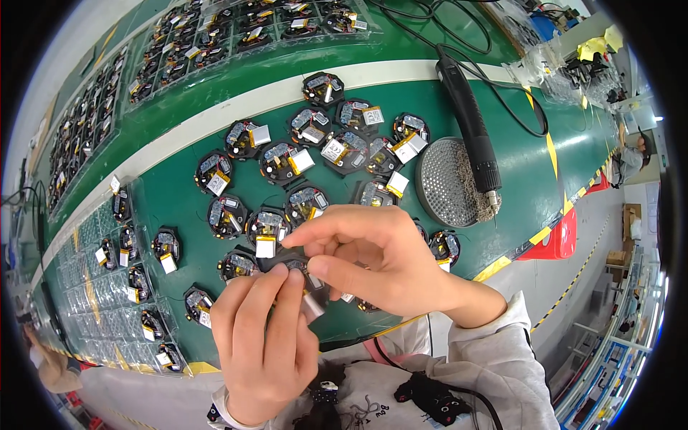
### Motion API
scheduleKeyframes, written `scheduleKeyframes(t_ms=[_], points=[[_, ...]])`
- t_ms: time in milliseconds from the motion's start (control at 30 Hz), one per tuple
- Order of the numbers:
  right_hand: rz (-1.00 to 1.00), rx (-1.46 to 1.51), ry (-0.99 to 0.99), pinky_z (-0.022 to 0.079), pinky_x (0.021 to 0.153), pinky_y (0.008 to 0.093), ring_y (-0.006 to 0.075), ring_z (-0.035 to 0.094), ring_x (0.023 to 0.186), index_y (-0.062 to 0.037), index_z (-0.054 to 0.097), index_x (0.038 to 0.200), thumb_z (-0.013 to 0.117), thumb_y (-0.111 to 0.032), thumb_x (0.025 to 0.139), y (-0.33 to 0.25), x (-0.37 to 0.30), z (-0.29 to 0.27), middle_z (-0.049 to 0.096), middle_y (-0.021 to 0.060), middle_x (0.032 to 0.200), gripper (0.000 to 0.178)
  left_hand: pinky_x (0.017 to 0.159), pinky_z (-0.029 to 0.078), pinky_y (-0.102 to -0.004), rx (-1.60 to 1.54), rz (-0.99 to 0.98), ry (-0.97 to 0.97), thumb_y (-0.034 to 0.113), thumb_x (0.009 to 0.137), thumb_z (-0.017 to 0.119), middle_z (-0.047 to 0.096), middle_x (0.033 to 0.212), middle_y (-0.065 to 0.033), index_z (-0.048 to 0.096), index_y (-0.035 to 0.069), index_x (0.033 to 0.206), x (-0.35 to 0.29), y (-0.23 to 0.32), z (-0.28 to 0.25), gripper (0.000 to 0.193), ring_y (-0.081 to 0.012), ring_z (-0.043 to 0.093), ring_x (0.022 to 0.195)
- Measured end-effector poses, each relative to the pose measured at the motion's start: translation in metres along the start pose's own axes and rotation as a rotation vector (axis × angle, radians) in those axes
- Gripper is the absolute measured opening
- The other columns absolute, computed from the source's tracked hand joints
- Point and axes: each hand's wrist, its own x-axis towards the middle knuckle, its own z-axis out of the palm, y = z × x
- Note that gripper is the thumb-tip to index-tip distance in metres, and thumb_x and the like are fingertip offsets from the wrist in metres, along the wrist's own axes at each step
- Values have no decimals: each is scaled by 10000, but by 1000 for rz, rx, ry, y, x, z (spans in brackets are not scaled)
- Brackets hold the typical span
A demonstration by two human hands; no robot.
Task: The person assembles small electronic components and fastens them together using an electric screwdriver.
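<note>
Near the table's front edge, I hold a round black circuit-board assembly between both hands. My left hand is closed, its fingertips pressed on the assembly's near left edge. My right hand curls round the far right side; the thumb tip meets the rim, and the index finger arches above it. Part of the assembly is hidden by my fingers, and a silvery piece hanging below is blurred. Just beyond my fingertips lies a similar assembly with a white battery pouch.
Many like assemblies are spread over the green mat. A black electric screwdriver rests across a round perforated dish of screws. Clear plastic trays stand at left, and filled trays at the back. A red stool stands at right.
</note>
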Motion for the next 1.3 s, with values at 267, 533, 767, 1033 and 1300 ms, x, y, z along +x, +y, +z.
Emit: scheduleKeyframes(t_ms=[267,533,767,1033,1300], points=[[13,36,-23,501,579,210,88,564,741,55,595,1150,547,83,877,-3,1,2,562,61,863,279,800,457,-433,-20,-47,-27,-19,635,661,576,1143,-114,660,-22,1077,-9,0,-1,442,-335,526,990],[61,42,-59,505,574,219,87,563,737,52,602,1136,553,91,867,4,-1,7,559,55,851,277,778,490,-359,-88,8,-69,-12,640,717,576,1171,-111,664,-67,1059,-21,-9,-5,426,-321,512,1009],[185,29,-110,521,607,228,108,606,775,60,600,1135,577,85,867,0,-1,14,581,58,878,271,787,463,-393,-241,-150,-6,2,581,714,610,1107,-70,685,17,1027,-37,-16,-1,446,-301,541,953],[203,103,-151,546,590,227,114,604,756,79,597,1139,570,124,840,-8,-3,16,574,81,867,303,727,482,-356,-473,-175,71,48,649,647,643,961,-108,682,-4,913,-31,-26,-10,272,-297,583,821],[49,-6,-177,491,591,201,97,596,725,85,607,1118,603,147,798,-7,-4,22,580,93,850,326,667,455,-342,-323,-239,113,-82,595,589,631,833,-101,683,38,802,-25,-6,-21,257,-282,564,764]])
